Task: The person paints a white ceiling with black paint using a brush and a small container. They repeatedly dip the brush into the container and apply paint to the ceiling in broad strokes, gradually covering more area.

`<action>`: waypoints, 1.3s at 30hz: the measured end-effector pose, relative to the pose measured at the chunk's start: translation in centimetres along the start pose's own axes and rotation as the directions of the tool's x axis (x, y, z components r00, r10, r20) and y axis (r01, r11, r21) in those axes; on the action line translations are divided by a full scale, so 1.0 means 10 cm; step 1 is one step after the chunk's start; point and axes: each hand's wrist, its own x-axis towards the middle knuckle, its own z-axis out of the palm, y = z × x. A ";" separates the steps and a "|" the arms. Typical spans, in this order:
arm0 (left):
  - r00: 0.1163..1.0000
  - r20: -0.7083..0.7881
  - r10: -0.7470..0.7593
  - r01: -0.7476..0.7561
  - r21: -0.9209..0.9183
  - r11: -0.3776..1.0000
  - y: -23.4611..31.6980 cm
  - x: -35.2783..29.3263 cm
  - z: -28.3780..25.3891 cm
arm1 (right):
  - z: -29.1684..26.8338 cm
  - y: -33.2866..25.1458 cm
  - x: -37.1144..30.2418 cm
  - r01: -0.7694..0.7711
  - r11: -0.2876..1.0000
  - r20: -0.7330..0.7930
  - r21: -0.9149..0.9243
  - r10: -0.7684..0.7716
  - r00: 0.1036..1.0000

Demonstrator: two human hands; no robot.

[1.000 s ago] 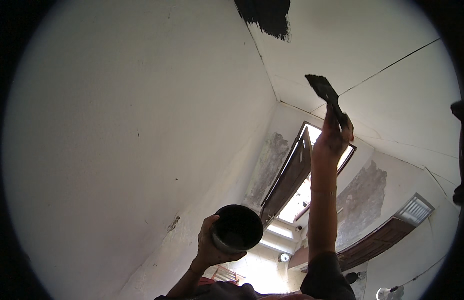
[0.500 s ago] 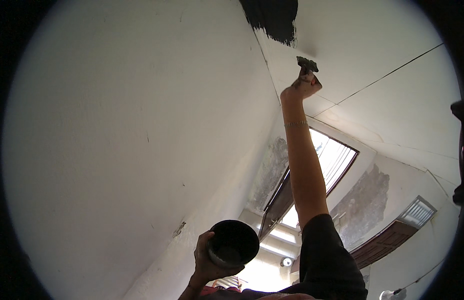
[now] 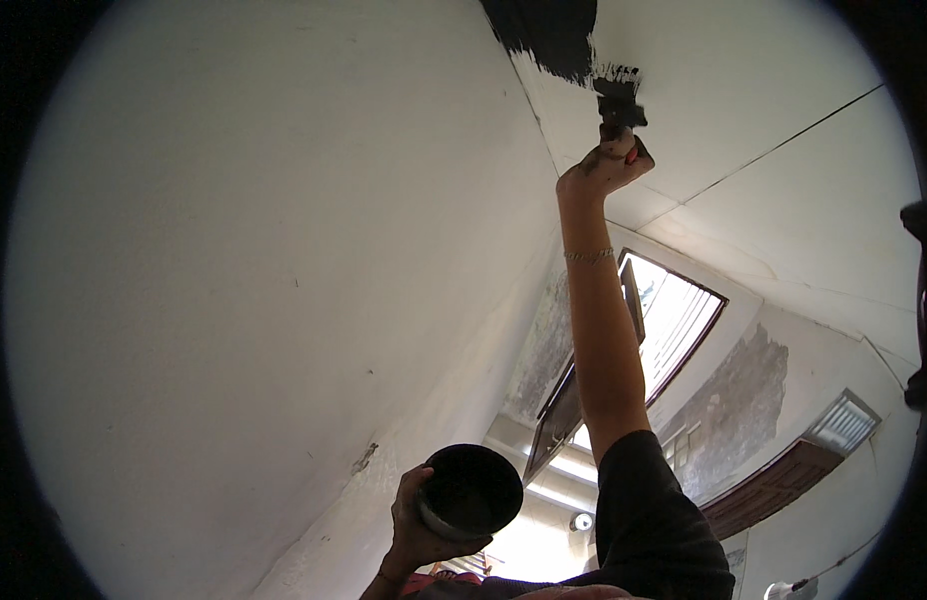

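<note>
My right hand (image 3: pixel 606 172) is raised high overhead and closed round the handle of a wide paintbrush (image 3: pixel 622 106); a bit of red shows between the fingers. Black-coated bristles press against the white ceiling (image 3: pixel 754 60), with a short fresh black streak at their tip. Beside it lies a larger black painted patch (image 3: pixel 549 32) with ragged edges, reaching the corner with the wall. Low in the picture, my left hand (image 3: pixel 416 525) grips a round dark bowl (image 3: pixel 472 488) by its side and underside. Its inside is too dark to make out what it holds.
A big pale wall (image 3: pixel 234 250) fills the left side. Behind my right arm stands a barred window (image 3: pixel 674 315) with a dark shutter (image 3: pixel 564 405) swung out. Further right are a stained wall patch (image 3: pixel 734 400) and a brown door (image 3: pixel 774 490). A light bulb (image 3: pixel 582 522) shows low down.
The brush has gone from just off the ceiling to touching it, leaving a short black streak right of the patch. My right hand has risen slightly; the bowl has hardly shifted.
</note>
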 end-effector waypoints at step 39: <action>0.980 -0.046 0.192 -0.193 -0.003 0.981 0.09 0.16 0.03 | 0.24 -1.25 1.08 0.977 -0.146 0.982 0.158 0.123 -0.141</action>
